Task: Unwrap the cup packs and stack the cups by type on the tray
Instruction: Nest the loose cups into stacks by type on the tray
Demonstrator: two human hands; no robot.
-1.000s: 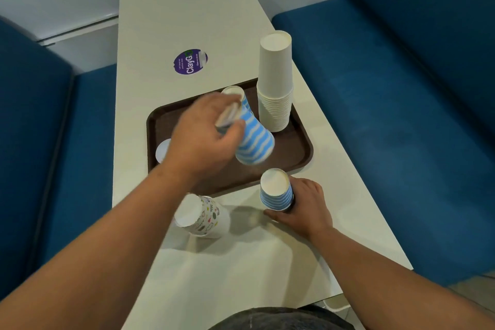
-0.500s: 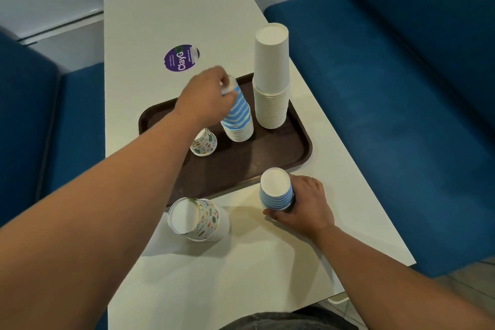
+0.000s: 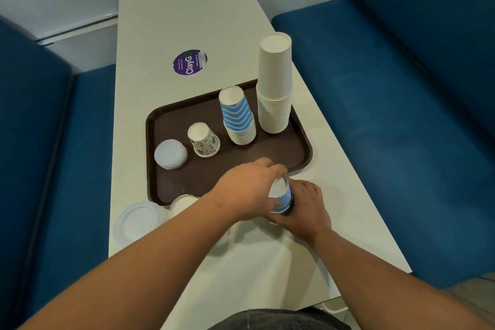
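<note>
Cups in a blue-striped pack (image 3: 282, 195) are standing upside down on the white table (image 3: 267, 262), just off the near edge of the brown tray (image 3: 171, 118). Right hand (image 3: 305, 209) is gripping the pack low down from the right, fingers curled round its far side. Left hand (image 3: 249, 190) is closing over the top from the left, fingers bent round the upper cup, thumb side toward the camera. No writing is showing on this pack.

Just left, under the left forearm, a cup pack with an open white mouth (image 3: 183, 205) is lying against the tray's near rim; its print is hidden. Beside it a clear plastic lid (image 3: 136, 222) is resting flat on the table.

On the tray, left to right: a low stack of white lids (image 3: 170, 154); a single small cup with a coloured doodle print (image 3: 204, 140), upside down; a blue-and-white zigzag cup stack (image 3: 238, 115), upside down; a tall plain white cup stack (image 3: 274, 83) at the far right corner, upside down. All four are standing apart from one another.

Beyond the tray, a round purple sticker (image 3: 189, 62) on the table is reading "ClayG" in white; the smaller lines on it are too fine to read. Blue bench seats (image 3: 375, 88) are flanking the table on both sides.
</note>
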